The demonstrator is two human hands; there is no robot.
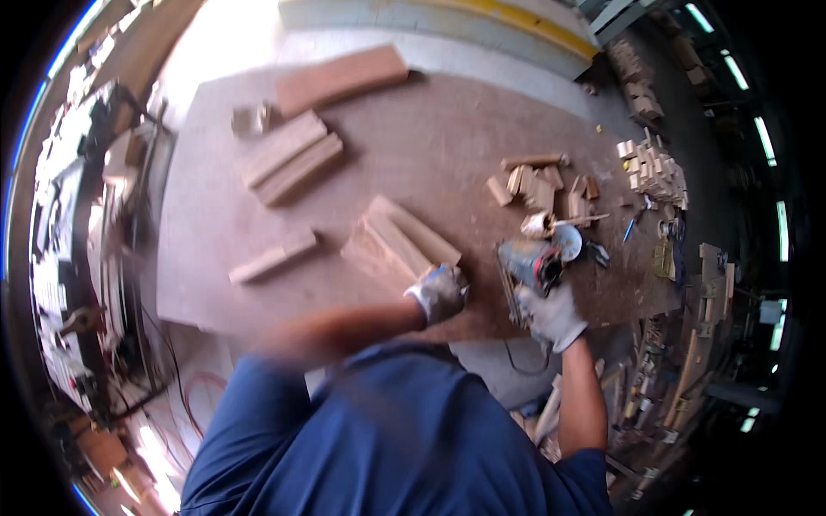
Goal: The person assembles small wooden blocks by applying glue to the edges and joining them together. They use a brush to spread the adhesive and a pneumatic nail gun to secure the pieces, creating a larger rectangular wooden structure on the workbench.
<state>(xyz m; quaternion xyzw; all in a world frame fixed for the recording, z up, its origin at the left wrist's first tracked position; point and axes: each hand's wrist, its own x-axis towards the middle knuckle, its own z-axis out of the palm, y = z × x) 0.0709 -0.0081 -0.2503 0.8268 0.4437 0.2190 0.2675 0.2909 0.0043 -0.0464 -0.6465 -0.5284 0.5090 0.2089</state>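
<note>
My left hand (439, 294), in a pale glove with blue near the fingers, is closed at the near end of a group of wooden blocks (415, 230) lying side by side. Its fingertips are partly hidden. In my right hand (555, 318), also gloved, is a dark hand-held power tool (527, 261) with a flat metal base, tipped so the base faces left. I cannot make out which kind of tool it is. Just beyond it stand a small round tin (567, 242) and an open pot (537, 225) with a stick across it.
The brown worktable (430, 129) bears a wide reddish board (342, 79), paired blocks (297, 159), a narrow strip (274, 257) and small offcuts (535, 187). A blue pen (629, 230) lies at right. Stacked wood pieces (654, 175) stand beyond the right edge. A cord (523, 365) hangs below the near edge.
</note>
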